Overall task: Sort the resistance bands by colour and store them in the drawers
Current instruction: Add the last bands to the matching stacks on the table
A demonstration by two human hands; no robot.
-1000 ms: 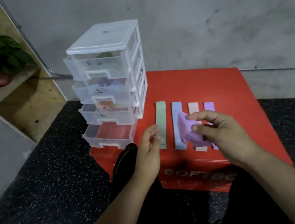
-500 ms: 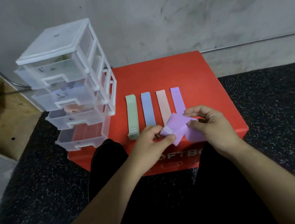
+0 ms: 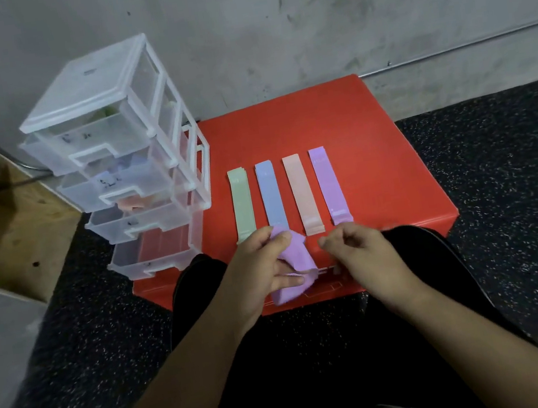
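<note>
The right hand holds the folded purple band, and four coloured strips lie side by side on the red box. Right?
Not quite. The head view shows the left hand holding the folded purple band; four coloured strips do lie side by side on the red box.

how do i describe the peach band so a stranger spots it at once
Start at the red box against the wall, beside the clear drawer tower. Four flat bands lie in a row on top. The peach band is third from the drawers, between the blue band and the purple band, the only peach one there.
</note>
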